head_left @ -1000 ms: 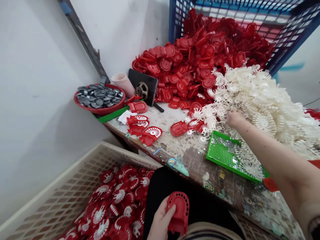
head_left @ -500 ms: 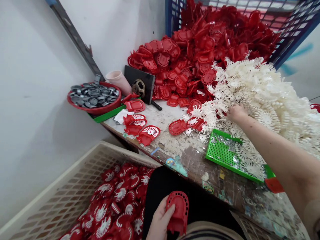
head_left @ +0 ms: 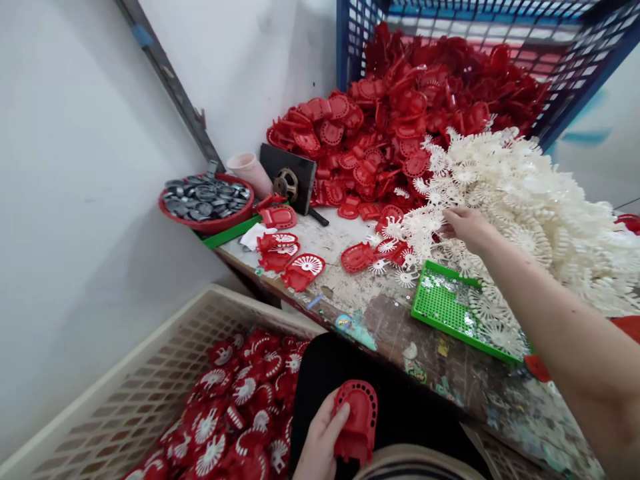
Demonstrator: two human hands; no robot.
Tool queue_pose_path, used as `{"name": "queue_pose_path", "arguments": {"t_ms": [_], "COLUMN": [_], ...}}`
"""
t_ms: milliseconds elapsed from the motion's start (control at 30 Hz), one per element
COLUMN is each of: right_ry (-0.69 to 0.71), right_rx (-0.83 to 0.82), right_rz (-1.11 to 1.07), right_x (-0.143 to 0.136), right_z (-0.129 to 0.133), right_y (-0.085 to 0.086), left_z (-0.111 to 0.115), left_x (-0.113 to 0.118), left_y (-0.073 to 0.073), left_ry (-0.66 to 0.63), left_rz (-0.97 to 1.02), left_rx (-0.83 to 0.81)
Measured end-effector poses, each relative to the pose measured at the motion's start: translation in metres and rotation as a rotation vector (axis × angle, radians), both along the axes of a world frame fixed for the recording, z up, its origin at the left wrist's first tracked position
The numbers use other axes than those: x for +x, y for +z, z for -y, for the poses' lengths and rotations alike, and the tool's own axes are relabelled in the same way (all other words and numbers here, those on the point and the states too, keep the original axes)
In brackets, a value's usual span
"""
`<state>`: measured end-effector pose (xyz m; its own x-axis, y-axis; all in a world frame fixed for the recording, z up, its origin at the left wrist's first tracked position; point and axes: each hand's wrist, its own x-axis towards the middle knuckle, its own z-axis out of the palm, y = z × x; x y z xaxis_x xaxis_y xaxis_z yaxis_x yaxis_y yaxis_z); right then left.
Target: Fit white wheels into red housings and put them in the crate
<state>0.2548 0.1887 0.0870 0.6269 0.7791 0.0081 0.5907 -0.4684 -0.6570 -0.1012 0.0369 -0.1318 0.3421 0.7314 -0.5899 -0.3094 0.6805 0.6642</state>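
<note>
My left hand is closed on a red plastic shell, held low over my lap. The shell has a rounded end with a row of holes along its rim, and my thumb presses on its inner face. My right hand is at the left side of a heap of white fan-shaped plastic pieces. Its fingers are drawn together among the pieces, and what lies between the fingertips is hidden. Just below that hand, a green perforated tray holds small shiny bits, with white pieces lying over its right part.
Red shells spill from a blue crate. Red shells with white fans lie on the worn table. A red bowl of grey parts stands left. Below, a cream crate contains red-and-white parts.
My right hand has moved slightly left along the white heap. My left hand keeps the red shell in nearly the same place. The camera view has shifted a little.
</note>
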Motion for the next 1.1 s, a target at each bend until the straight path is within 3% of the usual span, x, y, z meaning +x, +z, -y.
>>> {"name": "queue_pose_path", "arguments": {"t_ms": [100,167,300,400,467,600,800,967,1100], "right_ry": [0.132,0.270,0.815,0.992,1.068,1.121,1.115,1.106,1.088], "right_rx": [0.022,0.018,0.283,0.258,0.230,0.181,0.023,-0.006,0.013], "right_rz": [-0.069,-0.087,0.185,0.462,0.524,0.407,0.163,0.069,-0.003], "right_x": [-0.052,-0.091,-0.161,-0.198,-0.215,-0.232,-0.230,-0.223,-0.216], "right_z": [0.033,0.063,0.124,0.154,0.165,0.180,0.204,0.218,0.220], "right_y": [-0.005,-0.020,-0.078,-0.118,-0.133,-0.135,-0.122,-0.126,-0.128], "left_z": [0.004,0.008,0.011,0.014,0.018,0.029,0.044,0.051,0.053], "left_x": [-0.003,-0.004,-0.004,-0.002,-0.001,-0.001,-0.007,-0.010,-0.009], "left_y": [-0.002,0.000,0.011,0.020,0.023,0.025,0.028,0.034,0.048], "left_ry": [0.037,0.061,0.154,0.229,0.223,0.230,0.156,0.056,-0.012], "left_rz": [0.006,-0.009,-0.081,-0.114,-0.134,-0.078,-0.019,-0.099,-0.200], "left_rx": [0.030,0.073,0.184,0.253,0.252,0.225,0.207,0.260,0.357]}}
